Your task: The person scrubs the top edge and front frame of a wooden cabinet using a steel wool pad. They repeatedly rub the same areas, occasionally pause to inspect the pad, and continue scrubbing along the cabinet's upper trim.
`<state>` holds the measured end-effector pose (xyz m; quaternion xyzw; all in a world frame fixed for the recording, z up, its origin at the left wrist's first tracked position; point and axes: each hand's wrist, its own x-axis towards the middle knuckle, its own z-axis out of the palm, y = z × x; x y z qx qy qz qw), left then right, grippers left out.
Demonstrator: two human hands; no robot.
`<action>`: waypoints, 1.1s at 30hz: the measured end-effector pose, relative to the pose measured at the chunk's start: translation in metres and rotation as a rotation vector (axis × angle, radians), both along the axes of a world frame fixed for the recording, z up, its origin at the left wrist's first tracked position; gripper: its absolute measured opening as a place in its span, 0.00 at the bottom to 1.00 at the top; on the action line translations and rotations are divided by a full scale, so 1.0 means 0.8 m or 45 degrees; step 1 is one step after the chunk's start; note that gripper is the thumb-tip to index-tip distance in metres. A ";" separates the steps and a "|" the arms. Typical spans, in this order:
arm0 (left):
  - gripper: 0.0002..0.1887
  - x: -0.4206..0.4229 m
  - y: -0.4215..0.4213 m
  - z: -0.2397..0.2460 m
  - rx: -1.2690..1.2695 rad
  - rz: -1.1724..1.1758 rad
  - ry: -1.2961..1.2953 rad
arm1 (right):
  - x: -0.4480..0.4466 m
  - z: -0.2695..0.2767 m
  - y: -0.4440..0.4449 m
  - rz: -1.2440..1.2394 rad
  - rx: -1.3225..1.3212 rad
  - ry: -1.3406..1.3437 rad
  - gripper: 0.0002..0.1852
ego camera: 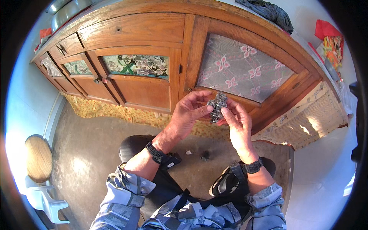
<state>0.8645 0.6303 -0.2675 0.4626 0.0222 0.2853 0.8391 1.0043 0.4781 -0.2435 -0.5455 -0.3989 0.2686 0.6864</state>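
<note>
Between my two hands is a clump of curled metal scouring wool [217,107], grey and shiny, held up in front of the wooden cabinet [149,96]. My left hand [187,115] pinches its left side, the thumb pressed on the strands. On the other side my right hand [238,119] grips it with the thumb in front and the fingers behind. Both wrists carry a black strap. Below the hands, a small dark tuft [205,155] and a white scrap [188,152] lie on the concrete floor [95,143].
The cabinet has glazed doors and a lace-curtained panel [244,67]. Metal basins [67,13] and a dark cloth [266,14] rest on its top. Patterned yellow cloth [92,107] hangs beneath. At left are a round wooden board [38,159] and a white plastic stool [51,202].
</note>
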 end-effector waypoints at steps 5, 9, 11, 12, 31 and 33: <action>0.30 -0.004 -0.006 0.004 0.047 -0.171 0.061 | 0.006 -0.007 -0.006 0.181 0.014 0.363 0.23; 0.25 0.003 -0.007 -0.007 0.118 -0.120 0.141 | 0.001 -0.015 -0.009 0.035 -0.029 0.318 0.23; 0.23 0.006 -0.006 -0.011 0.215 -0.018 0.238 | -0.005 -0.019 -0.009 -0.033 -0.014 0.319 0.23; 0.19 0.008 -0.010 -0.013 0.208 0.048 0.257 | -0.006 -0.021 -0.008 -0.045 -0.021 0.331 0.22; 0.24 0.018 -0.049 -0.032 0.474 0.140 0.331 | 0.008 -0.059 -0.022 0.004 -0.037 0.797 0.18; 0.24 0.019 -0.055 -0.025 0.489 0.162 0.374 | 0.009 -0.057 -0.024 -0.044 -0.085 0.806 0.18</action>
